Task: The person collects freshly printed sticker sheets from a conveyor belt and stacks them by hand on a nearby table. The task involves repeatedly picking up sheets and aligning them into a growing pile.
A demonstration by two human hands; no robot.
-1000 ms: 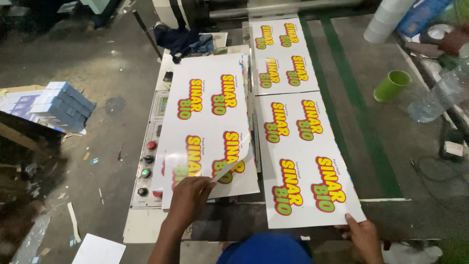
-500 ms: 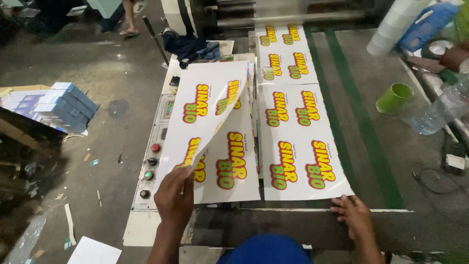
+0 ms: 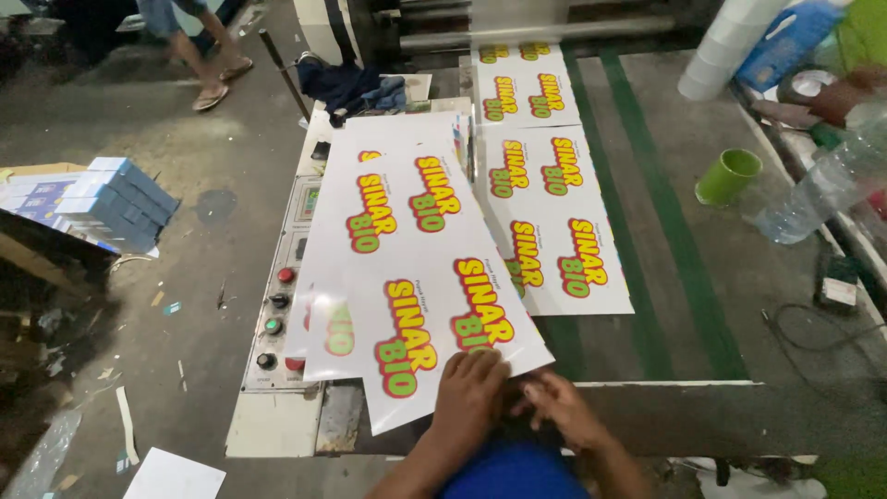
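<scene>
Pinching printed sheet (image 3: 407, 277) near edge | both hands (image 3: 513, 397) | long axis tilted away-left

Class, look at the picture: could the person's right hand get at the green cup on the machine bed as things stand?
Probably yes. The right hand is at the near edge by the top printed sheet; the green cup lies farther right, with only bare bed between.

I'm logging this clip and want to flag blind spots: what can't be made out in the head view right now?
- Right hand: whether its fingers pinch the top printed sheet is hidden behind the left hand.
- Control panel: its right part is covered by the sheets.
- Clear bottle: blurred, contents unclear.
- Person at the top: cut off by the frame edge.
- Sheets underneath: their count is hidden by the top one.
</scene>
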